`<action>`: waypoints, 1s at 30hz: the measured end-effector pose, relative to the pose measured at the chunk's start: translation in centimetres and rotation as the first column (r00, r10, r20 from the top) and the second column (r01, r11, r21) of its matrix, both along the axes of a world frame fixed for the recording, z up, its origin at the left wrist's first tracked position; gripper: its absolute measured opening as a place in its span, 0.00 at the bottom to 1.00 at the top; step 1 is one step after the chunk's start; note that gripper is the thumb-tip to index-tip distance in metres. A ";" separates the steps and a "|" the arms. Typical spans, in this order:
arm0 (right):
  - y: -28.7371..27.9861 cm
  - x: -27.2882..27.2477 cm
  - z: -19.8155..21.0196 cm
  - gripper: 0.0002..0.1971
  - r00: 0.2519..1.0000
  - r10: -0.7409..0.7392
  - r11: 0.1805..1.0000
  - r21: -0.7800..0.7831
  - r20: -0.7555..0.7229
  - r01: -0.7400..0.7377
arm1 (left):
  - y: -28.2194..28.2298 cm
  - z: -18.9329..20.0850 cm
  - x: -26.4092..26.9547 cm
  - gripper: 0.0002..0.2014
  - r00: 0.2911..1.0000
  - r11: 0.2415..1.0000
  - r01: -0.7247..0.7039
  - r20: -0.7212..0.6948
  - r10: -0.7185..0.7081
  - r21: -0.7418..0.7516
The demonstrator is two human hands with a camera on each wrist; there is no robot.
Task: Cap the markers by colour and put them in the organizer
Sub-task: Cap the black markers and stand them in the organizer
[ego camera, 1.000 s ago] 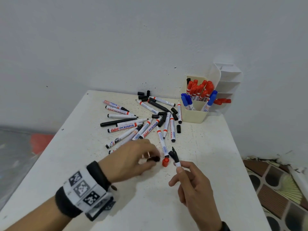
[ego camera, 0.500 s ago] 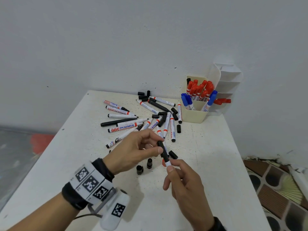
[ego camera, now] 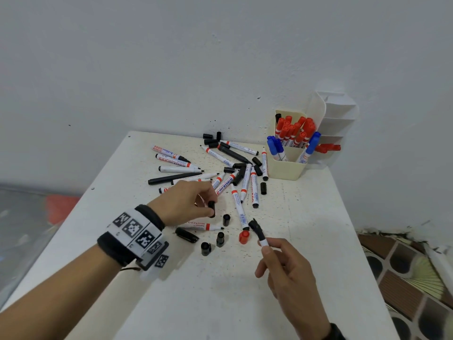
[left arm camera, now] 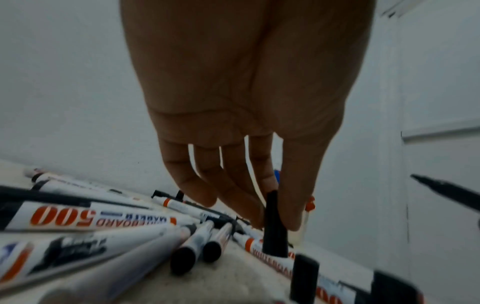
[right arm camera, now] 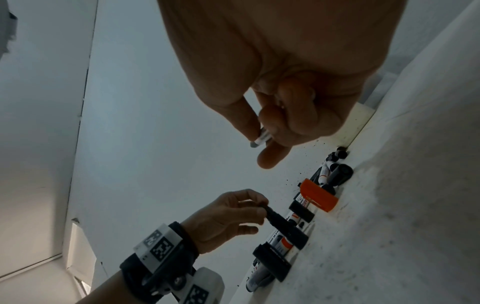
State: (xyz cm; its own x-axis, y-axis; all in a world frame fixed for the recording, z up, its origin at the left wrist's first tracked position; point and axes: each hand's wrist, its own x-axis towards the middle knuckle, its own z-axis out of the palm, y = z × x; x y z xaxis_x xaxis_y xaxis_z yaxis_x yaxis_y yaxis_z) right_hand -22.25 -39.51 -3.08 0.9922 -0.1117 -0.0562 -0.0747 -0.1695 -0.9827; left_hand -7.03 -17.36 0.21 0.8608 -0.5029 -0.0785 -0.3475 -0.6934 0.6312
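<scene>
White wall, speckled white table (ego camera: 282,290). Cream organizer (ego camera: 285,169) at the far right edge, holding capped red and blue markers. Left hand (ego camera: 186,204) pinches a black cap (ego camera: 211,208) above the marker pile (ego camera: 215,173). Right hand (ego camera: 291,276) grips an uncapped black marker (ego camera: 257,232), tip up. Capping step in hand; next, I judge, cap mouth must meet the tip squarely.

"500" and mirrored "WHITEBOARD MARKER" on a white marker barrel (left arm camera: 85,216), "WHITEBOARD" – upside down – on another marker (ego camera: 199,225)
</scene>
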 end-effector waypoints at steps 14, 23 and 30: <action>-0.4 -0.3 -0.2 0.05 1.000 -0.023 0.999 -0.044 -0.012 0.023 | -0.9 -0.7 0.6 0.15 0.990 0.978 0.104 0.071 -0.119 0.181; -1.2 -0.8 0.1 0.11 0.991 -0.129 0.991 -0.035 0.026 0.130 | -10.6 0.1 1.3 0.12 0.882 0.812 0.397 0.065 -0.466 0.428; -1.7 -1.2 0.0 0.14 0.988 -0.153 0.988 -0.036 0.009 0.153 | -13.9 -0.3 2.3 0.14 0.811 0.590 0.488 -0.084 -0.579 0.643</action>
State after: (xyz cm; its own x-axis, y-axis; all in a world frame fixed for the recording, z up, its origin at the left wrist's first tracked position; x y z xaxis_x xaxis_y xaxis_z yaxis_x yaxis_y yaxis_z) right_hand -23.42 -41.18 -3.03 0.9636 -0.2640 -0.0431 -0.0964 -0.1925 -0.9766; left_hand -4.73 -31.23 -0.05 0.4781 -0.7508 -0.4557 -0.8238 -0.5633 0.0638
